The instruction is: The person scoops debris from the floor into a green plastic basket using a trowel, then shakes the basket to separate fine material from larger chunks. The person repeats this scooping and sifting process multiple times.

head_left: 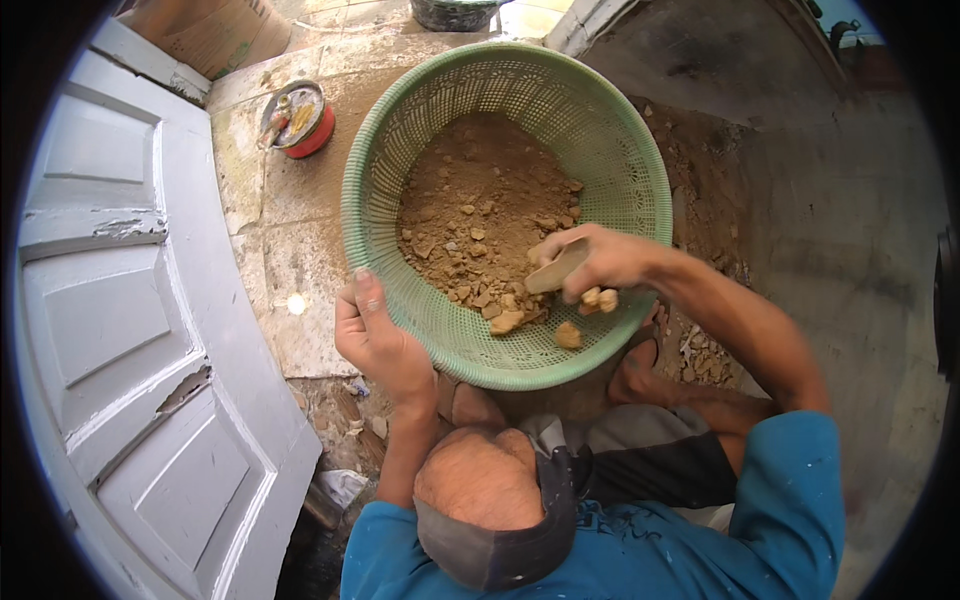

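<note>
A large green woven plastic basket [655, 190] stands tilted in front of me, with brown soil and broken clods [470, 220] in it. My left hand [383, 335] grips the basket's near left rim, thumb on top. Inside the basket, over its right side, my right hand [605, 260] is closed on a flat, tan, rounded-edged piece [560, 268] whose material I cannot make out. Small yellowish lumps [600, 300] show just under that hand; whether its fingers hold them I cannot tell. Another yellowish clod [568, 335] lies against the near basket wall.
A white panelled door [110, 300] with chipped paint is on the left. On the tiled floor [290, 260] sits a small red container [310, 125] with things on top. A cardboard box [215, 35] and a dark bucket [455, 14] are at the back. Rubble [700, 180] lies right of the basket.
</note>
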Motion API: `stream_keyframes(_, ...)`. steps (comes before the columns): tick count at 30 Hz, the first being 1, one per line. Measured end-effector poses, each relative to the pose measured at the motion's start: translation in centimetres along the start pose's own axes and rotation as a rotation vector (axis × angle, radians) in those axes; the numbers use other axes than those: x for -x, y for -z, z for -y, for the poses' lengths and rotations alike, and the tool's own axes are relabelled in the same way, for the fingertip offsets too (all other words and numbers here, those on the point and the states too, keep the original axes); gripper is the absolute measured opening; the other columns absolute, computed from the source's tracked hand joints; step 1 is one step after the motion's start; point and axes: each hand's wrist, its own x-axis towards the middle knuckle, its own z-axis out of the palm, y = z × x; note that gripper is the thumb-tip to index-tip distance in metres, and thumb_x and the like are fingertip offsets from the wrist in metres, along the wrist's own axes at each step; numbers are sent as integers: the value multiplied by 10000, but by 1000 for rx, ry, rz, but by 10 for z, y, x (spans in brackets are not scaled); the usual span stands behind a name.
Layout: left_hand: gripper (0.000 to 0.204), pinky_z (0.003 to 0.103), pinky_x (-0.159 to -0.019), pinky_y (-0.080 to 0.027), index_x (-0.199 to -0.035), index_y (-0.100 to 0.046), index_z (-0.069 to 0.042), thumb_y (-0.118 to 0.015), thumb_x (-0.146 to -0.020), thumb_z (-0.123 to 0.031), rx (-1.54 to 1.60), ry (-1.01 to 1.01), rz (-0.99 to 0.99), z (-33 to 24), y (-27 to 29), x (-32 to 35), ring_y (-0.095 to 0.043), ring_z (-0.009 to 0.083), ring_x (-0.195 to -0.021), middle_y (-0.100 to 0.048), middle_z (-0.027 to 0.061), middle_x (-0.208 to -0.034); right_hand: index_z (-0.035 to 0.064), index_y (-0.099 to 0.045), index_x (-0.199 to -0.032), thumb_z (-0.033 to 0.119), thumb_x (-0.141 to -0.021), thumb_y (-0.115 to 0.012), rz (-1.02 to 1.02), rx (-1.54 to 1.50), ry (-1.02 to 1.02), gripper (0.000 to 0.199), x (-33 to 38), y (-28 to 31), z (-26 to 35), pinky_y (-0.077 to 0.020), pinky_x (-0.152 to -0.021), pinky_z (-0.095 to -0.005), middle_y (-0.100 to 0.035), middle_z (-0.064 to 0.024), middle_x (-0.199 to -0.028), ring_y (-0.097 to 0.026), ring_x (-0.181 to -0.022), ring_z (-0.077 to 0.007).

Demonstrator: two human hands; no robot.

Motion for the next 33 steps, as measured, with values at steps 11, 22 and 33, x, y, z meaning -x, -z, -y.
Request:
stream_keyframes(11, 278, 263, -686, -559, -994, -647, -8, -537, -1139, -219, 49, 82, 99, -10, -3, -1, -687, 136, -783, -729, 105, -910, 71, -617, -1337, 235, -740, -929, -568, -200, -172, 693, 220, 159, -99, -612, -753, -438, -524, -191, -1499, -676, -1108, -303)
stream_keyframes(22, 287, 233, -632, -486, -904, -567, -57, -563, -1142, -219, 25, 50, 92, -12, -3, 8, -583, 74, -698, -652, 29, -804, -77, -417, -1573, 629, -975, -693, -705, 1023, 252, 965, 30, -3, -21, -395, -1238, -507, -436, -345, -1605, -441, -1507, -459)
stream_keyframes(33, 320, 224, -592, -443, -859, -539, -76, -600, -1127, -241, 27, -33, 96, -8, -10, 15, -528, 59, -659, -608, 14, -742, 57, -333, -1650, 918, -792, -650, -334, 542, -218, 1256, -39, -96, -4, -436, -1120, -708, -278, -419, -1621, -330, -1459, -678)
